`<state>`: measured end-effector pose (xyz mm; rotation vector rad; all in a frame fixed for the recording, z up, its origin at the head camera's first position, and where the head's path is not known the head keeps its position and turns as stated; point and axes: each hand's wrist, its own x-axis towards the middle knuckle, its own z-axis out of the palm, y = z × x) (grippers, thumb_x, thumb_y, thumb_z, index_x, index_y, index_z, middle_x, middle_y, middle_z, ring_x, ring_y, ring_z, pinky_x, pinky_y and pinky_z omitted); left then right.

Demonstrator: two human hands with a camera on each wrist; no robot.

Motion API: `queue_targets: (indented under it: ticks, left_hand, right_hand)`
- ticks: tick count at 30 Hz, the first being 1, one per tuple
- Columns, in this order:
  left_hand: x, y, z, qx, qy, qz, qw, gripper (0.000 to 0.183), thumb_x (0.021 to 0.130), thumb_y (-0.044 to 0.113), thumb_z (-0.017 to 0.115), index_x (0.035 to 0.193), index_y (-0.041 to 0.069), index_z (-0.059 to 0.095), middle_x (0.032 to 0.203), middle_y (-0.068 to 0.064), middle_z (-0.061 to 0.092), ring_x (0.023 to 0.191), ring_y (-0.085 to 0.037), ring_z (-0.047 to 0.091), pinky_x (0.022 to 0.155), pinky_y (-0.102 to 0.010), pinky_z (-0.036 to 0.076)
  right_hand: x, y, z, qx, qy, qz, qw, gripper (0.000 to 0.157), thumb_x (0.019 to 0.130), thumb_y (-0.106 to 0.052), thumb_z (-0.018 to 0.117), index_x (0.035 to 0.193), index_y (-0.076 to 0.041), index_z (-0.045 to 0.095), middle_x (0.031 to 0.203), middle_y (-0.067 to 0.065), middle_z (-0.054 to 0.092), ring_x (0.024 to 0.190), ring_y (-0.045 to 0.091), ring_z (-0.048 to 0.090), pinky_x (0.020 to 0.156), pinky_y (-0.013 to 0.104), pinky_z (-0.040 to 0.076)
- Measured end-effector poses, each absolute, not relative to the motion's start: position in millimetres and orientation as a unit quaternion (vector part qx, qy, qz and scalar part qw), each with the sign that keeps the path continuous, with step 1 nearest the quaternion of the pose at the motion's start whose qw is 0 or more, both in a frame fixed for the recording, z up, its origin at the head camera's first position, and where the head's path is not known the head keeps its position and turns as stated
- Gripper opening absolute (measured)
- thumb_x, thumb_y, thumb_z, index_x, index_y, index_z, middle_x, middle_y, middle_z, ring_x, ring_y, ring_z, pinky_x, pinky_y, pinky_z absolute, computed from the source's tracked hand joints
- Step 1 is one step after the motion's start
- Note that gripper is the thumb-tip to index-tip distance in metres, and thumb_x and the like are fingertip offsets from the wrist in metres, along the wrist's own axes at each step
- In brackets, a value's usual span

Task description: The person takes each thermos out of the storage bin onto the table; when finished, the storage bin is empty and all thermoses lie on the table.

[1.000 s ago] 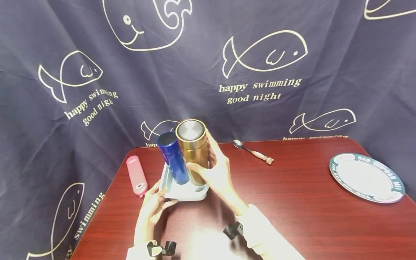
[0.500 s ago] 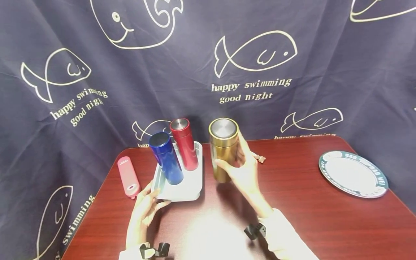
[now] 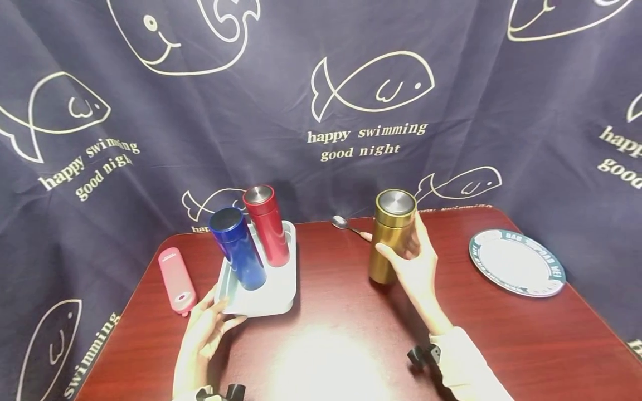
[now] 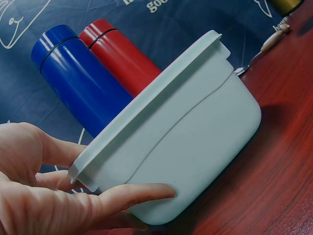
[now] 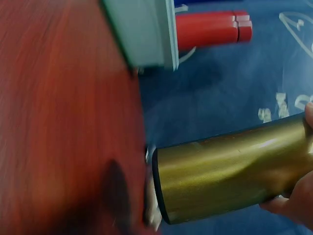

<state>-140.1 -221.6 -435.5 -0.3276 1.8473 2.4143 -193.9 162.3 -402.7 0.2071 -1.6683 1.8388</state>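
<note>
My right hand [image 3: 418, 267] grips a gold thermos [image 3: 388, 250] with a silver lid top and holds it upright. In the right wrist view a gap shows between the base of the thermos [image 5: 230, 171] and the table. A pale blue-grey plastic bin [image 3: 276, 295] stands on the left, with a blue thermos [image 3: 241, 256] and a red thermos [image 3: 271, 234] upright in it. My left hand [image 3: 203, 328] pinches the near left corner of the bin [image 4: 195, 132]; one digit presses its outer wall. The other fingers are partly hidden behind the rim.
A pink oblong case [image 3: 176, 281] lies left of the bin. Behind the gold thermos lies a spoon [image 3: 341, 222], its handle partly hidden. An oval white plate [image 3: 516, 264] with a green rim rests on the right of the red-brown table [image 3: 331, 278]. A dark printed curtain [image 3: 281, 100] hangs behind.
My right hand has lifted the gold thermos out of the bin and carried it to the right. That uncovered the red thermos. My left hand has stayed on the bin's corner; the head view has shifted.
</note>
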Motion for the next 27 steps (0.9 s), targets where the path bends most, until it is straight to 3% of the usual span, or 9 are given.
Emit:
queue_targets:
  ticks: [3, 6, 11, 16, 27]
  left_hand:
    - [-138, -223, -434, -0.107, 0.605, 0.788, 0.04, 0.057, 0.1, 0.001, 0.038, 0.153, 0.0, 0.017, 0.112, -0.001, 0.061, 0.1, -0.015, 0.064, 0.093, -0.059, 0.046]
    - [-138, -224, -434, -0.108, 0.608, 0.785, 0.045, 0.058, 0.101, 0.003, 0.038, 0.154, 0.0, 0.015, 0.113, 0.0, 0.06, 0.1, -0.013, 0.063, 0.094, -0.058, 0.046]
    - [-139, -225, -435, -0.11, 0.607, 0.786, 0.047, 0.058, 0.101, 0.003, 0.038, 0.154, 0.001, 0.014, 0.118, -0.003, 0.058, 0.104, -0.015, 0.062, 0.095, -0.058, 0.044]
    - [-140, -223, -435, -0.104, 0.605, 0.788, 0.046, 0.056, 0.1, 0.001, 0.037, 0.153, 0.0, 0.016, 0.116, -0.003, 0.059, 0.104, -0.018, 0.062, 0.095, -0.062, 0.042]
    - [-139, -223, -435, -0.105, 0.605, 0.788, 0.047, 0.057, 0.101, 0.003, 0.037, 0.154, 0.001, 0.015, 0.114, -0.001, 0.06, 0.106, -0.018, 0.061, 0.096, -0.061, 0.042]
  right_hand:
    - [-169, 163, -375, 0.042, -0.64, 0.7, 0.316, 0.082, 0.075, 0.0, 0.081, 0.147, -0.013, 0.045, 0.135, 0.009, 0.058, 0.102, 0.006, 0.061, 0.087, 0.02, 0.052]
    - [-176, 179, -388, 0.005, -0.654, 0.685, 0.321, 0.086, 0.074, 0.005, 0.08, 0.148, -0.017, 0.043, 0.14, 0.015, 0.053, 0.105, 0.008, 0.061, 0.087, 0.018, 0.051]
    - [-195, 205, -414, -0.023, -0.665, 0.663, 0.345, 0.089, 0.072, 0.009, 0.079, 0.147, -0.023, 0.044, 0.141, 0.01, 0.053, 0.109, 0.005, 0.059, 0.085, 0.012, 0.048]
    - [-201, 221, -423, -0.036, -0.665, 0.659, 0.351, 0.091, 0.071, 0.014, 0.078, 0.148, -0.018, 0.043, 0.143, 0.01, 0.051, 0.113, 0.003, 0.056, 0.085, 0.011, 0.048]
    - [-200, 231, -427, -0.074, -0.694, 0.624, 0.351, 0.091, 0.073, 0.007, 0.08, 0.149, -0.022, 0.039, 0.14, 0.009, 0.054, 0.114, 0.002, 0.055, 0.087, 0.012, 0.046]
